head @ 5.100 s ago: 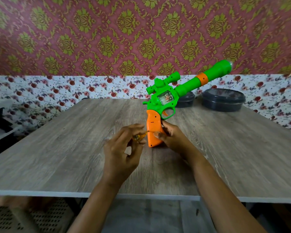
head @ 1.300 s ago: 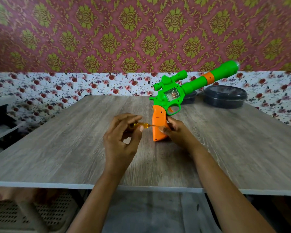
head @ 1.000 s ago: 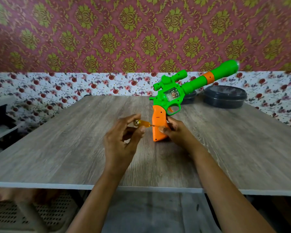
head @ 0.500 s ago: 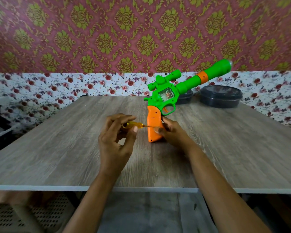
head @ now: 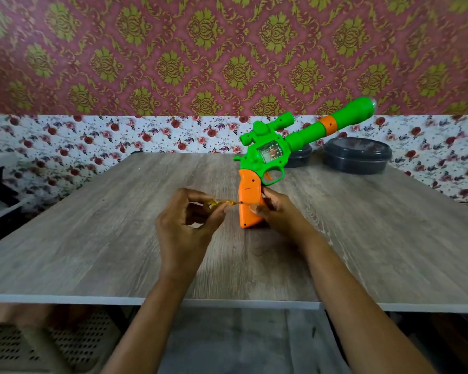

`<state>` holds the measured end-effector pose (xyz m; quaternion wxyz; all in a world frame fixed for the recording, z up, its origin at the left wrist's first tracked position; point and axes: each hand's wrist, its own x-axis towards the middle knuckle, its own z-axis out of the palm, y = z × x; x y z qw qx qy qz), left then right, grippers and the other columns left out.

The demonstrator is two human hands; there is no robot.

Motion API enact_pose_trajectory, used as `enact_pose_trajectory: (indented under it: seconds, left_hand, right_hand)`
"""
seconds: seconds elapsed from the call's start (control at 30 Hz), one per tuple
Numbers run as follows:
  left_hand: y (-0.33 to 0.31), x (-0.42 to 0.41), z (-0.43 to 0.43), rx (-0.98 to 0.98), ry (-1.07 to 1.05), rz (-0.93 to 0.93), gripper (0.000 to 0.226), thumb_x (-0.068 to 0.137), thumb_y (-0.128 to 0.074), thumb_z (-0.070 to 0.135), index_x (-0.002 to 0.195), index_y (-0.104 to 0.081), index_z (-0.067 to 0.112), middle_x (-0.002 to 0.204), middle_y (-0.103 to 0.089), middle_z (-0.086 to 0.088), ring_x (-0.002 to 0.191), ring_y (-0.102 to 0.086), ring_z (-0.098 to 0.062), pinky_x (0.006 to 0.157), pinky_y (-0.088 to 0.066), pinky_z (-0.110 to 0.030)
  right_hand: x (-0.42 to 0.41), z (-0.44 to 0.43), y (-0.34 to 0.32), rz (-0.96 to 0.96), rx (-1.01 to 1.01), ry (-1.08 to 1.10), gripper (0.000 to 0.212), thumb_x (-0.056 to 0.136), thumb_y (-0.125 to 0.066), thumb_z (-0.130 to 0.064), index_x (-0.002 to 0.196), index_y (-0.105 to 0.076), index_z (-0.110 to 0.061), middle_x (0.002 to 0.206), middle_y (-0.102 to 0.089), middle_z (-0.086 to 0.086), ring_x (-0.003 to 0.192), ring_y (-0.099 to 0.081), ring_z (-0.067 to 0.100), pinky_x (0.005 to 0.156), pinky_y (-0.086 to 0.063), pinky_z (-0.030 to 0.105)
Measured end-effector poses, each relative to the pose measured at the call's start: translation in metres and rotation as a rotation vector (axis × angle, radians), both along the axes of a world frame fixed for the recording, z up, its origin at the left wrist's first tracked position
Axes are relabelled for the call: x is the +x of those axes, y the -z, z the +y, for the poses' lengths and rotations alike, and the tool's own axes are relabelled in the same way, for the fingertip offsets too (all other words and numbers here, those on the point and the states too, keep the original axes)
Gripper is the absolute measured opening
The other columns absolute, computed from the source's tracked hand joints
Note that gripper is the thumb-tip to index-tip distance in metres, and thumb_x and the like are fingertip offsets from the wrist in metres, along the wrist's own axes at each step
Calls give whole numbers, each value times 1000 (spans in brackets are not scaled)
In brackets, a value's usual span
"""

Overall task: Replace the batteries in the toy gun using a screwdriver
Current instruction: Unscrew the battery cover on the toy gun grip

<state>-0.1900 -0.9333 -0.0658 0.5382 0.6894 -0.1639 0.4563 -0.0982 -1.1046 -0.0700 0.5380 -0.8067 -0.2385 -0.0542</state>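
A green toy gun with an orange grip stands butt-down on the wooden table, barrel pointing up to the right. My right hand holds the orange grip from the right side. My left hand pinches a small yellow-handled screwdriver between fingers and thumb. The screwdriver lies level, and its tip touches the left side of the grip.
Two dark round lidded containers sit at the table's back right, behind the gun barrel. The table's near edge runs across the lower view. A perforated plastic crate sits below at the left. Patterned wallpaper covers the wall behind.
My left fingers have shifted around the screwdriver handle over the frames, as in turning it, with the tip kept at the grip. The gun and my right hand stay in place.
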Motion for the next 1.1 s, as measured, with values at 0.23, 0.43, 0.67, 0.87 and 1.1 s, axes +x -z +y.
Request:
enact_pose_trajectory:
  seconds: [0.23, 0.43, 0.67, 0.87, 1.1]
  left_hand:
    - [-3, -1, -1, -10, 73, 16, 23, 77, -69, 34, 94, -58, 43, 92, -68, 5, 76, -70, -18, 64, -59, -45]
    - [-1, -4, -2, 85, 116, -2, 27, 83, -58, 22, 110, -60, 28, 104, -65, -6, 84, -69, -21, 71, -60, -39]
    - [2, -2, -2, 125, 62, -26, 27, 81, -66, 24, 108, -62, 19, 100, -69, 1, 87, -69, -4, 73, -55, -16]
    - [4, 1, -2, 77, 49, -46, 20, 73, -71, 24, 80, -56, 14, 94, -65, 7, 75, -65, -3, 63, -50, -11]
    - [2, 0, -1, 91, 34, 1, 22, 78, -69, 31, 94, -54, 34, 91, -62, -1, 72, -68, -16, 62, -57, -24]
  right_hand:
    - [0, 0, 0, 5, 15, -2, 36, 90, -56, -6, 126, -51, -9, 113, -61, 5, 103, -58, 16, 93, -46, 29]
    - [1, -1, 2, 33, 19, 7, 39, 90, -55, -7, 129, -50, -12, 122, -61, 11, 109, -59, 20, 98, -46, 34]
    - [0, 0, 0, 61, 26, 4, 41, 90, -54, -7, 131, -48, -12, 119, -60, 7, 107, -57, 16, 98, -45, 33]
    - [0, 0, 0, 43, 12, 3, 41, 90, -54, -4, 130, -47, -7, 119, -60, 12, 105, -57, 17, 90, -46, 26]
    - [0, 0, -1, 32, 5, 7, 39, 90, -54, -4, 129, -49, -7, 122, -61, 15, 109, -59, 23, 94, -45, 31]
